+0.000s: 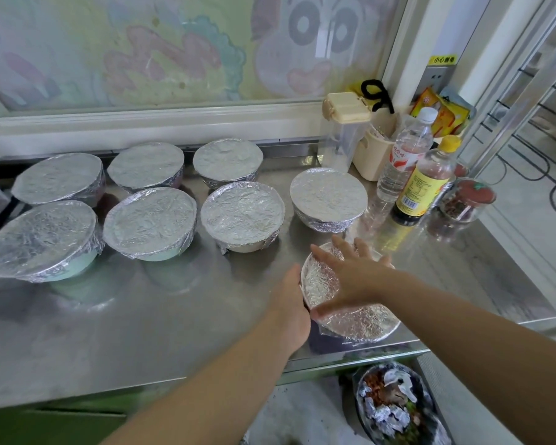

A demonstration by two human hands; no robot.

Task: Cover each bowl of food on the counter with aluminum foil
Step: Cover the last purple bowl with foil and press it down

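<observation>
Several foil-covered bowls stand on the steel counter (161, 319). The nearest bowl (363, 322) sits by the counter's front right edge, its top wrapped in crinkled aluminum foil. My right hand (350, 274) lies flat on that foil with fingers spread. My left hand (292, 309) presses against the bowl's left side, fingers tucked under the rim and partly hidden. Another covered bowl (328, 197) stands just behind it, and two rows of covered bowls (151, 220) fill the left half.
Bottles (421, 184), a clear jug (341, 136), a beige holder (371, 155) and a jar (466, 200) crowd the back right corner. Below the counter edge a bin (395, 409) holds foil scraps and waste. A window frame runs behind the bowls.
</observation>
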